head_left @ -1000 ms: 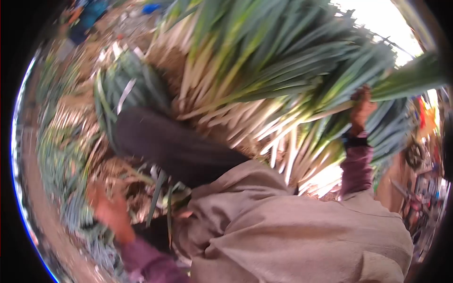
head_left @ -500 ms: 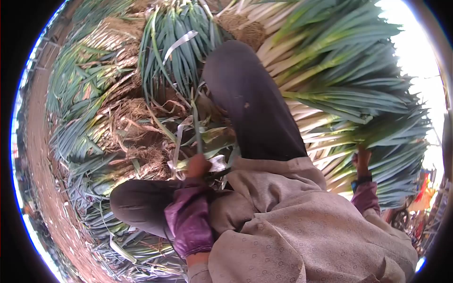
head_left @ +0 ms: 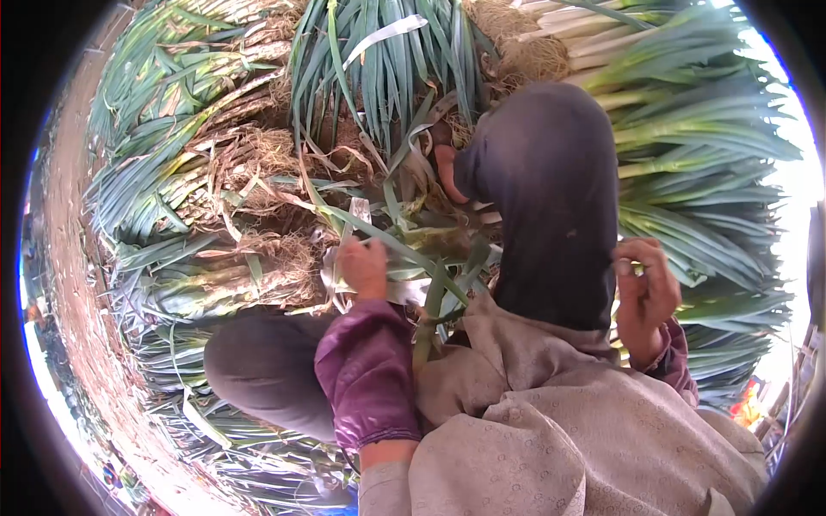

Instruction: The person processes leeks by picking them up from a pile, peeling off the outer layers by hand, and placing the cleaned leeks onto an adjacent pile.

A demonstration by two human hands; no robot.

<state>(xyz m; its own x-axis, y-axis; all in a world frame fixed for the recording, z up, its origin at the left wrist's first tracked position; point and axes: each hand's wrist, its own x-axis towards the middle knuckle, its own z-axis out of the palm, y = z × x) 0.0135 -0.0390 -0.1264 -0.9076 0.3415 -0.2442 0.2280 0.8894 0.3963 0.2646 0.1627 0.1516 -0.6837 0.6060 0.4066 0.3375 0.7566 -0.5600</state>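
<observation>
Brown ground (head_left: pixel 82 310) curves along my left edge, and piled leeks (head_left: pixel 701 146) fan out to my right, past my dark-trousered knee (head_left: pixel 546 163). Ahead of me a green bundle (head_left: pixel 379 82) lies with a pale band (head_left: pixel 385 39) across its leaves. My left hand (head_left: pixel 362 265) is between my knees, fingers bent, just at the lower end of a white strip (head_left: pixel 358 215); I cannot tell whether I am pinching it. Beside that hand, a long green leaf (head_left: pixel 396 245) slants toward my lap. My right hand (head_left: pixel 645 288) is beside my right knee, fingers loosely curled, narrow between thumb and forefinger, nothing visible in it. I'd judge the step in hand to be sorting out the strip and loose leaf; the next move seems to call for a sure fingertip hold.
</observation>
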